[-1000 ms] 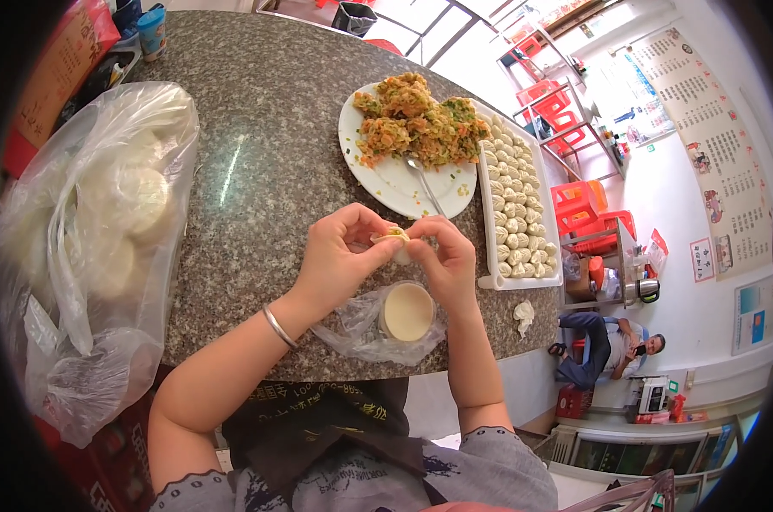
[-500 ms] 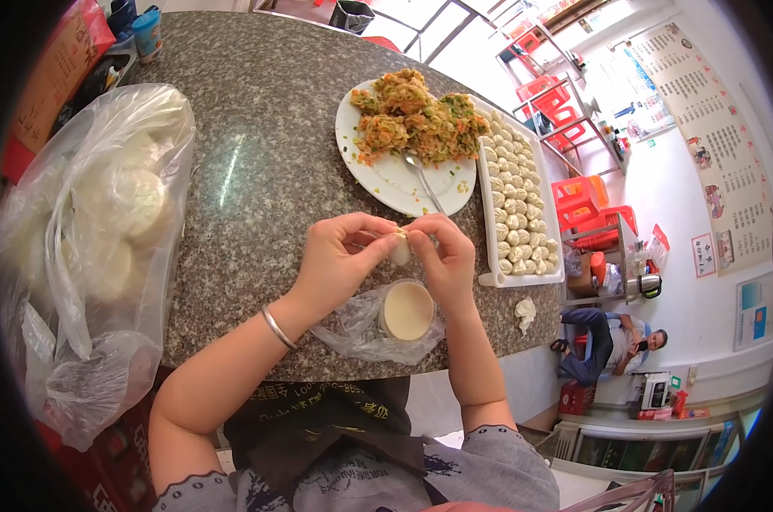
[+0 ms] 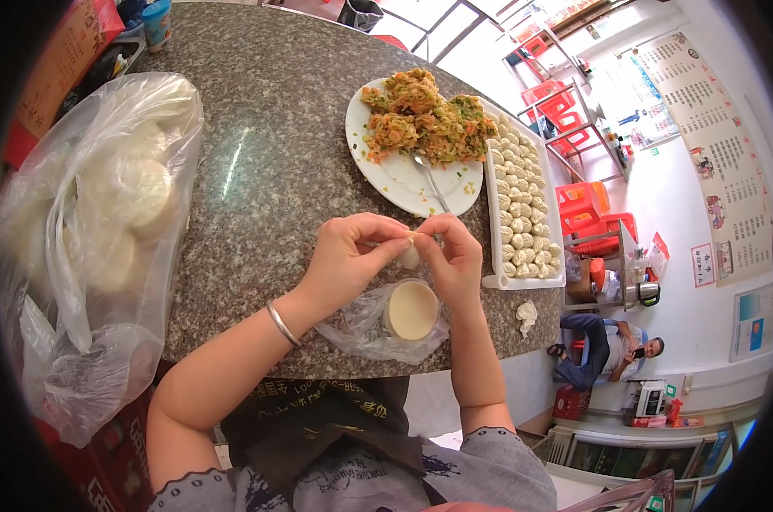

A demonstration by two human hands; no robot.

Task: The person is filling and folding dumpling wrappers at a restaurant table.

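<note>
Between my two hands, above the near part of the counter, hangs a small pale dumpling [image 3: 411, 256], its top pinched together. My left hand [image 3: 352, 253] grips one side of that top with thumb and fingers. On the other side, my right hand [image 3: 455, 263] pinches it too. Just below lies a round stack of dough wrappers [image 3: 412, 310] on a clear plastic bag [image 3: 349, 331]. Beyond my hands, a white plate [image 3: 457, 189] bears a heap of chopped vegetable filling [image 3: 425, 119] and a metal spoon [image 3: 431, 183]. Pleated dumplings [image 3: 520, 198] sit in rows in a white tray [image 3: 497, 282].
A large clear bag [image 3: 105, 213] of round white pieces fills the counter's left side. Behind it stand a red box [image 3: 66, 64] and a blue cup [image 3: 157, 26]. Crumpled tissue [image 3: 527, 316] lies near the right edge. A seated person [image 3: 612, 346] is beyond the counter.
The view has shifted slightly, so the counter things sit a little further right. Both hands keep their pinch on the dumpling, with the fingertips slightly closer together over its top.
</note>
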